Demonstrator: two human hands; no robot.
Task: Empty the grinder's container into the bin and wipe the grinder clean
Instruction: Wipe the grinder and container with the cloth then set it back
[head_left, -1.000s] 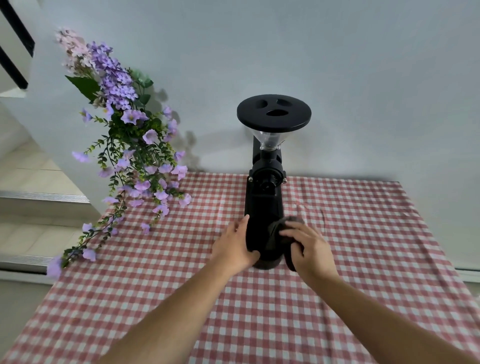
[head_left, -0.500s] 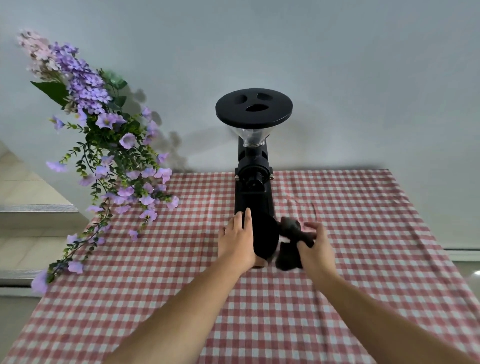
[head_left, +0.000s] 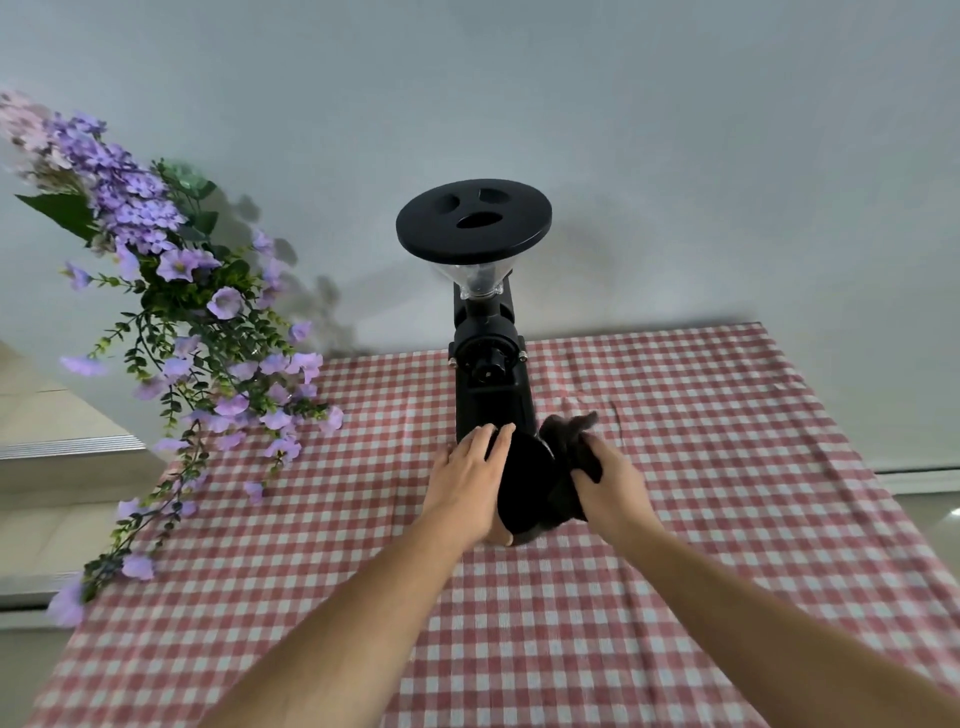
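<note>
Two hands are on the job, and you are well into the wiping half of it. Your left hand (head_left: 470, 486) lies flat against the left side of the grinder (head_left: 491, 384), fingers (head_left: 497, 441) spread and resting on the black body rather than curled around anything; it seems to be bracing the machine. Your right hand (head_left: 605, 480) is closed around a bunched dark cloth (head_left: 563, 447), which presses on the grinder's lower right side, just across the rounded black front from your left fingertips. A loose corner of cloth sticks up beyond your right knuckles.

The grinder stands upright on the red-and-white checked tablecloth (head_left: 701, 467), directly ahead of your fingers, with its clear hopper and black lid (head_left: 474, 221) rising well above and beyond them. Purple artificial flowers (head_left: 171, 291) hang well off to the left of your left hand.

As for progress: no bin is in view, and you cannot tell from here whether the container has been emptied. The rounded black part between your hands may be that container seated in place, but that is only a guess. The lower body is being wiped now; the upper housing, the hopper and the lid sit beyond the cloth's reach, and I judge they are left to do.

No brand, label or writing can be read anywhere on the grinder or cloth.
</note>
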